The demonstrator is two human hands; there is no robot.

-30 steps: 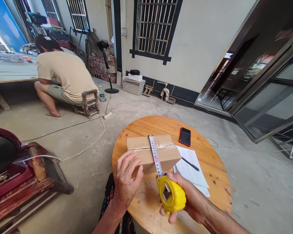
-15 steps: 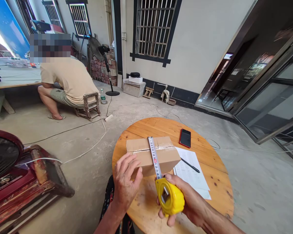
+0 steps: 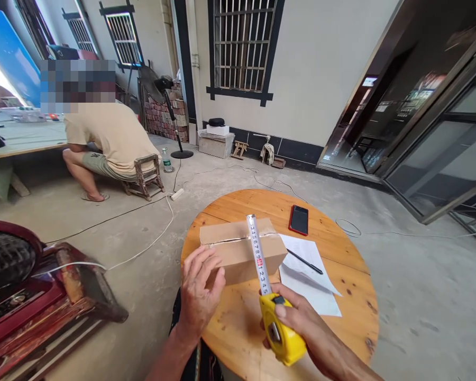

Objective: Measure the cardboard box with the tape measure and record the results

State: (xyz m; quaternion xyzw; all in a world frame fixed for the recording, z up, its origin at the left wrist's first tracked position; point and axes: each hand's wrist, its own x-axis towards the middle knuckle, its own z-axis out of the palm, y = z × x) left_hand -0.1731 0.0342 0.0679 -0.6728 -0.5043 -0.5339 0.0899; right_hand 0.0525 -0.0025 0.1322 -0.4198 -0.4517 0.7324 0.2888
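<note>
A brown cardboard box (image 3: 238,264) sits on the round wooden table (image 3: 349,275), a seam running along its top. My left hand (image 3: 200,286) is around its near left corner, fingers bent over the edge and the thumb by the front face. In my right hand (image 3: 301,317) is a yellow tape measure (image 3: 281,330), with the thumb on top by its black button. Its metal blade (image 3: 258,254) is pulled out and crosses over the box, its hooked tip past the far edge. Whether the blade touches the box I cannot tell.
White papers (image 3: 305,264) with a black pen (image 3: 305,261) lie right of the box, and a red-cased phone (image 3: 299,219) behind them. A person (image 3: 111,137) sits on a small chair at back left. Cables (image 3: 143,254) cross the floor near a red appliance (image 3: 19,296).
The tape measure has moved right and slightly down, its blade shifting right over the box. My right thumb now rests on top of the case. My left hand stays at the box corner.
</note>
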